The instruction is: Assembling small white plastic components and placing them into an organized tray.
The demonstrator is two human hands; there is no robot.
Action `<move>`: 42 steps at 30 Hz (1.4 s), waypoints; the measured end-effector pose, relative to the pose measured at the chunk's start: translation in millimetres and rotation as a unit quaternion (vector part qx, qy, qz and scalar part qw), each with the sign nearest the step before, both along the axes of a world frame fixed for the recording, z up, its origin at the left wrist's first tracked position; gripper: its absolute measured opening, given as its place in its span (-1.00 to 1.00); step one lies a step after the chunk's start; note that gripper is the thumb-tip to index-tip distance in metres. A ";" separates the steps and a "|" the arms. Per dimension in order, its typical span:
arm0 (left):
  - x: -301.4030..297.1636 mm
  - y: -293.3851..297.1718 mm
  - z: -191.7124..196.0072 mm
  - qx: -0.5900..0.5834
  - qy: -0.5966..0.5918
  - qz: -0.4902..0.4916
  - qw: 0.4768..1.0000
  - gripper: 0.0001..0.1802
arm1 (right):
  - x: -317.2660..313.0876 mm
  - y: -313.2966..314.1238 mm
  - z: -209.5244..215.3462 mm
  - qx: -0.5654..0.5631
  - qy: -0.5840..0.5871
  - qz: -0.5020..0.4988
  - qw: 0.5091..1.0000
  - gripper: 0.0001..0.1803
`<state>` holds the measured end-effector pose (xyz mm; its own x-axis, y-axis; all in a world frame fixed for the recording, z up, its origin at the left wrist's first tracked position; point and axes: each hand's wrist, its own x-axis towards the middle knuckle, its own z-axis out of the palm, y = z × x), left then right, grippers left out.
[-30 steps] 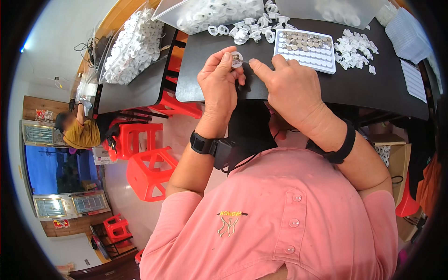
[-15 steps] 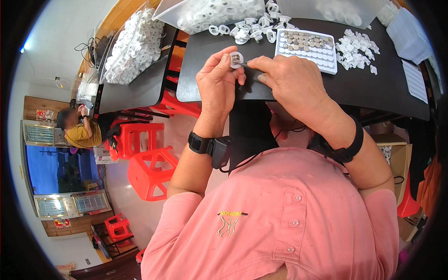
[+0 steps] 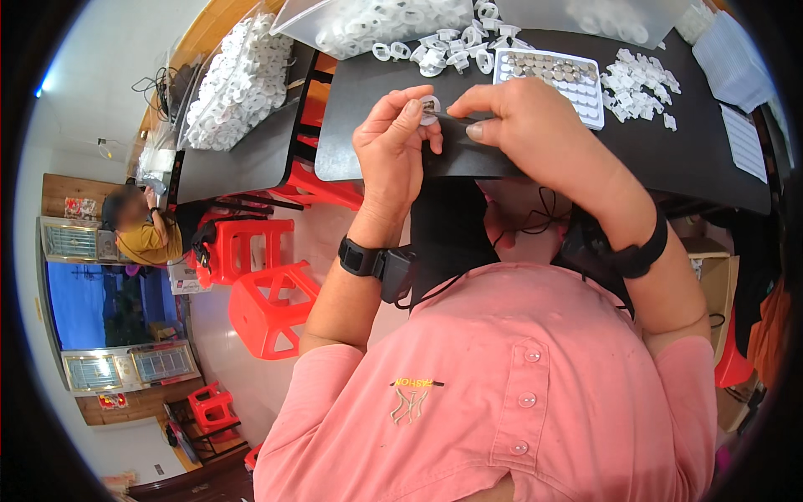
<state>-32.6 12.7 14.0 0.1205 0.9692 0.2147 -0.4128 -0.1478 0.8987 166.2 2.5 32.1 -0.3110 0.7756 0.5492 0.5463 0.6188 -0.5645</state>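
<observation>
My left hand (image 3: 391,149) pinches a small round white plastic part (image 3: 430,110) with something metallic in its middle, above the front of the black table. From the right, my right hand (image 3: 535,125) grips a thin tool that looks like tweezers, its tip at the white part. The fingers hide most of the tool. Behind my right hand lies a white tray (image 3: 591,110) partly filled with round silver button cells (image 3: 548,67). Beside the tray is a pile of small white plastic pieces (image 3: 636,86).
Loose white round parts (image 3: 432,60) lie before a clear bin (image 3: 335,42) of similar parts. A full clear bag (image 3: 238,92) sits on the left table. Stacked trays (image 3: 732,63) stand at the right. Red stools (image 3: 272,309) and another person (image 3: 155,238) are at the left.
My right hand has tilted and drawn slightly to the right and up, its elbow moving outward. The left hand has shifted a little right with the white part still pinched.
</observation>
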 end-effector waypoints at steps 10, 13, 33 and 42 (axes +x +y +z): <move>11.2 1.4 0.6 -0.015 0.003 0.062 0.998 -0.75 | -8.3 -17.2 18.5 -0.291 0.100 -0.031 0.951 -0.70; 14.3 2.6 1.3 -0.019 -0.007 0.077 0.997 -0.75 | -10.6 -17.9 11.1 -0.263 0.117 -0.040 0.957 -0.71; 34.6 1.0 16.5 -0.048 0.015 0.149 0.988 -0.77 | 0.8 -33.2 4.3 -0.194 0.228 -0.068 0.952 -0.68; -19.3 17.3 44.1 0.216 0.344 0.129 0.905 -0.76 | 158.2 -25.1 47.8 -0.114 0.084 -0.308 0.941 -0.62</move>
